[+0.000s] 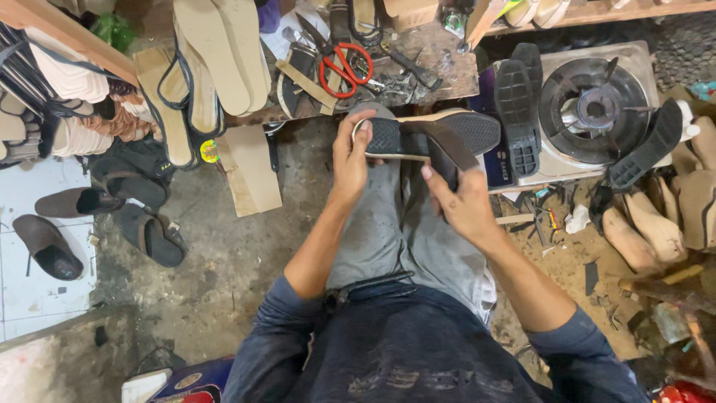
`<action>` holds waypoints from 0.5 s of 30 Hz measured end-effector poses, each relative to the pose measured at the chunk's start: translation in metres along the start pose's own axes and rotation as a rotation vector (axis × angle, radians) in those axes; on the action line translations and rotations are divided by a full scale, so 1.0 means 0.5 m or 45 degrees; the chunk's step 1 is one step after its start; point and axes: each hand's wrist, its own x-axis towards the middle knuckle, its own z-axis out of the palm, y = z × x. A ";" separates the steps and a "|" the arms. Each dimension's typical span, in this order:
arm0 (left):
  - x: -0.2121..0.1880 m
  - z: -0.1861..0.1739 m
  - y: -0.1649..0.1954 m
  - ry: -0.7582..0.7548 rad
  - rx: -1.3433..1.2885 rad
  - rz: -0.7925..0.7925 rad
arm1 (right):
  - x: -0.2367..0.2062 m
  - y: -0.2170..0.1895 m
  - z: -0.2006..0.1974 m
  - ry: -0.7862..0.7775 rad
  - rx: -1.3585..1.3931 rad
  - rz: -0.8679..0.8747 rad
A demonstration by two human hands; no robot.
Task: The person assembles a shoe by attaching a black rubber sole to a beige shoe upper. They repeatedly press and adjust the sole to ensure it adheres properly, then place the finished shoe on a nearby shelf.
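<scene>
From the head camera, a sandal (432, 138) with a black patterned sole and a tan edge is held sole-up over the person's lap, just in front of the near edge of the workbench (440, 71). The left hand (349, 160) is closed around the sandal's left end, fingers curled over the edge and thumb on the sole. The right hand (466, 205) grips a dark strap (447, 153) that crosses the sandal's middle, pinched between thumb and fingers (the fingertips are partly hidden behind the strap).

On the workbench, near its front edge, red-handled scissors (344, 67) lie among metal tools and scraps. Tan insoles (224, 52) are stacked at the bench's left end, some overhanging its edge. A piece of cardboard (250, 175) leans just below the bench's left front corner.

To the right of the bench stands a gas stove (597, 104), with black rubber soles (518, 112) laid on its left edge and another black sole (649, 145) leaning on its right edge. Wooden shoe lasts (656, 224) lie on the floor below the stove. On the floor to the left, several dark sandals (112, 216) lie well apart from the hands.
</scene>
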 end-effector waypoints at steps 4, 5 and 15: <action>0.009 0.013 -0.022 -0.017 0.009 0.171 | -0.060 -0.058 -0.050 0.192 0.349 -0.428; 0.010 0.013 -0.023 -0.041 -0.050 0.173 | -0.072 -0.060 -0.056 0.301 0.514 -0.671; 0.023 0.009 -0.030 0.069 0.326 0.397 | -0.015 0.080 0.044 0.053 -0.116 -0.068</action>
